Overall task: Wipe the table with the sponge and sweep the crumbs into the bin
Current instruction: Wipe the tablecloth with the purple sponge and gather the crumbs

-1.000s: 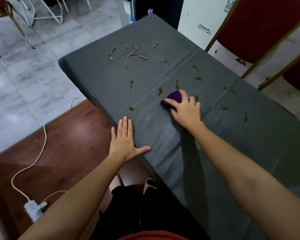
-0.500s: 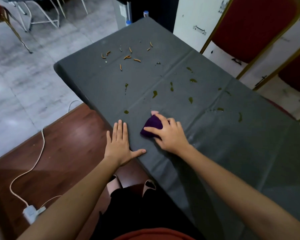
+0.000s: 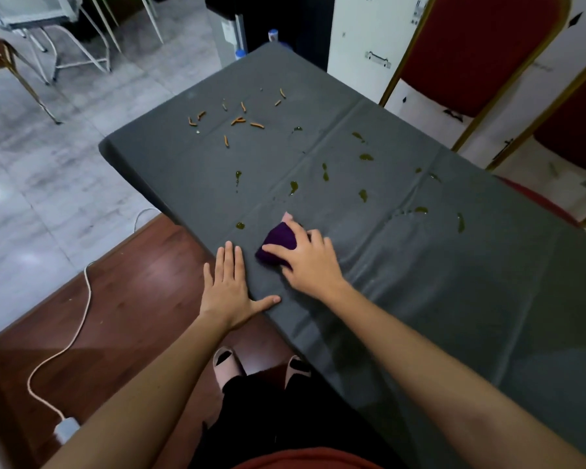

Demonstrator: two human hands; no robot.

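**Sponge at the near edge, mess further out**

Your right hand (image 3: 310,262) curls over the sponge (image 3: 278,243), fingers draped across its top and far side, pressing it onto the table (image 3: 454,299). The grip looks set for pushing and dragging rather than lifting. The sponge sits under your fingers and pokes out towards your left, close to the table's near edge.

Your left hand (image 3: 229,289) lies flat just beside it, fingers straight and together, thumb splayed onto the cloth. It hangs half over the edge, probably to brace you or to keep the cloth from creeping as you wipe.

Beyond the sponge, green stains (image 3: 293,187) dot the middle of the table, one just past your left fingertips. The orange crumbs (image 3: 239,120) lie well apart, near the far corner. No bin is in view.
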